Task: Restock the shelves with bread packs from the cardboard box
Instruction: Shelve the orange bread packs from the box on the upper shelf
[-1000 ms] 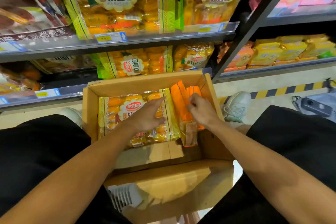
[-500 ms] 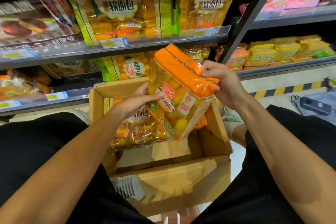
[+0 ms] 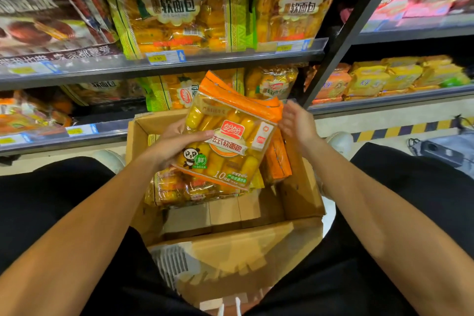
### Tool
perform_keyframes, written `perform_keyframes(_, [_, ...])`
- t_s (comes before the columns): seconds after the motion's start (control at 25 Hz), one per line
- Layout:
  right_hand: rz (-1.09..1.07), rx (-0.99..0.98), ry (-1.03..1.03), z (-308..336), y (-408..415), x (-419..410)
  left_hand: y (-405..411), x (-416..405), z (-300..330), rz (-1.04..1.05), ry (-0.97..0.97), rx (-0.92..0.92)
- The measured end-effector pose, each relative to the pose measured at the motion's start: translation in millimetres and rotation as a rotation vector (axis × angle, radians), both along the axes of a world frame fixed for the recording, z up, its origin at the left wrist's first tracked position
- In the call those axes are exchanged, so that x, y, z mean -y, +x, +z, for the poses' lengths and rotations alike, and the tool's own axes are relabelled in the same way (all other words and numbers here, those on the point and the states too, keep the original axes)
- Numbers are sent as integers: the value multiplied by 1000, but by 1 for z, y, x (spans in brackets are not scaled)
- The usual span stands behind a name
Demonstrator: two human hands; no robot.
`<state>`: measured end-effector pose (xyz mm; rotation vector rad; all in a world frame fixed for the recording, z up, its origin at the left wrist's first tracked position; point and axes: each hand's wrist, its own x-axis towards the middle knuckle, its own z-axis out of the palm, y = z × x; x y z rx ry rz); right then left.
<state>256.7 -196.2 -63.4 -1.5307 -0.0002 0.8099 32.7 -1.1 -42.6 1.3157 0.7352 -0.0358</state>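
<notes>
Bread pack point(image 3: 225, 136) with an orange top hangs above the cardboard box point(image 3: 302, 195), front facing up. The left hand point(image 3: 177, 146) grips its left edge, thumb across the front. The right hand point(image 3: 297, 123) is just beside the pack's right edge, fingers straight and apart, holding nothing. More packs point(image 3: 184, 190) lie inside the box. Beyond the box, stocked shelves point(image 3: 164, 64) rise.

A dark slanted shelf upright point(image 3: 351, 31) divides two shelving bays. Right of it, pale floor point(image 3: 384, 115) carries a yellow-and-black hazard stripe point(image 3: 400, 131); a grey bag point(image 3: 446, 146) lies just beyond the stripe's end.
</notes>
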Motion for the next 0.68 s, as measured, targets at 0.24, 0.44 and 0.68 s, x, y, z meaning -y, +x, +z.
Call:
perform_keyframes(0.24, [429, 127, -685, -81, -29, 15, -11, -1, -17, 239, 105, -8])
perform_keyframes(0.44, [554, 367, -1104, -112, -48, 14, -17, -2, -30, 258, 157, -5])
perform_keyframes(0.68, [530, 203, -1042, -144, -54, 16, -26, -11, -47, 304, 169, -55])
